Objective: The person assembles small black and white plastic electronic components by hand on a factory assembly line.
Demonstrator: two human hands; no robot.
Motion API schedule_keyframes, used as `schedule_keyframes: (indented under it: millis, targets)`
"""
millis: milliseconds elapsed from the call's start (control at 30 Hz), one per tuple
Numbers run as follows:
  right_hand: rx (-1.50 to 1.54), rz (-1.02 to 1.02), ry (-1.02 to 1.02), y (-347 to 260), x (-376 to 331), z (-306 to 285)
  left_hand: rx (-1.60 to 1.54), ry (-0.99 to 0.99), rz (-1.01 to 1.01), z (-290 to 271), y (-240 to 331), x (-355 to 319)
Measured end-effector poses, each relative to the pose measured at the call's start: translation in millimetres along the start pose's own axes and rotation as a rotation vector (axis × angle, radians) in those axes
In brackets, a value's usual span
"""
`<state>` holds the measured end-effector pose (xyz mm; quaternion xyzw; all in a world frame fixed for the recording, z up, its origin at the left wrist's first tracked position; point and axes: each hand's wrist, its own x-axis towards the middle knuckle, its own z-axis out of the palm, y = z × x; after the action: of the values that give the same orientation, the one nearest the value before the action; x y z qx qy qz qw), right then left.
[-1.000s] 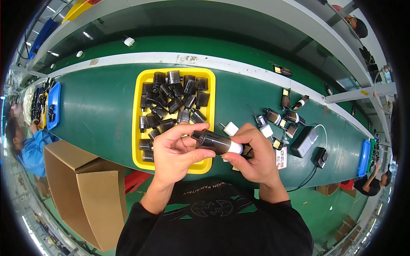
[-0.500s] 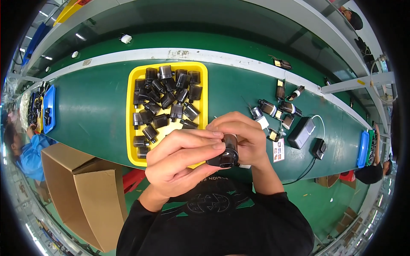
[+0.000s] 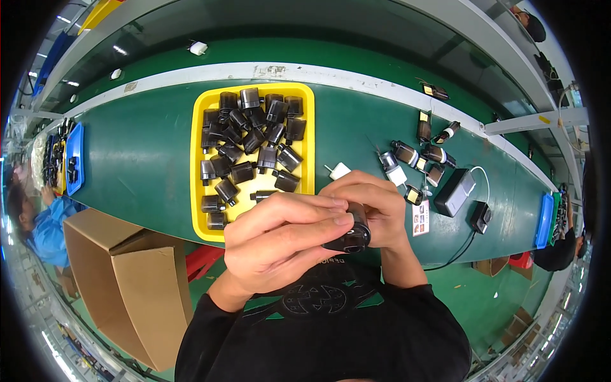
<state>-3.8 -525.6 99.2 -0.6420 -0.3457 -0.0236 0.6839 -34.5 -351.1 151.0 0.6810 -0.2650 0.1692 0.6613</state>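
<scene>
In front of my chest both hands are closed on one glossy, dark translucent plastic housing (image 3: 355,237). My left hand (image 3: 280,232) presses it with fingers laid along its top and side. My right hand (image 3: 372,205) grips it from the far right side, its fingertips partly hidden behind the left fingers. Just beyond the hands, a yellow tray (image 3: 310,137) holds many similar dark housings (image 3: 242,172), lying in different directions.
Right of the tray lie several dark units with pale labels (image 3: 404,153), a white plug-like piece (image 3: 340,170), a black power box (image 3: 453,193), an adapter (image 3: 481,218) and a printed card (image 3: 421,218). An open cardboard box (image 3: 146,299) stands left. People sit at both far ends.
My hands and the housing have shifted slightly right in the picture, and the housing has turned a little. The white plug-like piece now shows beyond my right hand.
</scene>
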Motion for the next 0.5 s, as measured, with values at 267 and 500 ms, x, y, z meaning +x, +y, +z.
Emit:
schedule_keyframes:
  millis: [267,500]
  targets:
    - [-0.073,0.059,0.034,-14,4,5,0.047,-0.032,0.013,-3,7,0]
    - [-0.115,0.07,0.029,-16,3,4,0.061,-0.059,0.036,-5,6,-1]
